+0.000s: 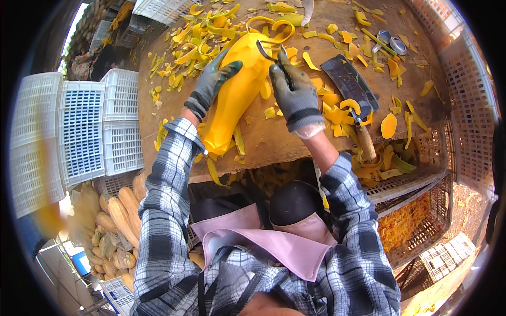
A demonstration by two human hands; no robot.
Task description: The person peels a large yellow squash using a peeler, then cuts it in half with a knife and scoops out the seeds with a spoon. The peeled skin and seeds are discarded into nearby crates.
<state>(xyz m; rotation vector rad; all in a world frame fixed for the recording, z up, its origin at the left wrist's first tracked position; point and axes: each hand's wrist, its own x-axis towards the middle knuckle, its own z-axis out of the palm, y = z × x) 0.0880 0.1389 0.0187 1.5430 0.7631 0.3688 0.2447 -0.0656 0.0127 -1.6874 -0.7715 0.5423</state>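
Observation:
A long peeled squash (pixel 239 85), bright orange-yellow, lies on the wooden table (pixel 272 138), its far end turned away from me. My left hand (pixel 213 79), in a grey and dark green glove, grips its left side with the thumb across the top. In my gloved right hand (pixel 294 85) is a peeler (pixel 265 51), its metal head beside the squash's far right side. A curled strip of peel (pixel 284 31) rises just past that end. Most of the peeler's handle is hidden by my fingers.
Right of my right hand lies a cleaver (pixel 350 83) with a wooden handle (pixel 365 142) over the table edge. Peel scraps (pixel 193 43) litter the tabletop. A crate of peelings (pixel 389 162) stands below right, white crates (pixel 81 132) at left, unpeeled squashes (pixel 122 213) lower left.

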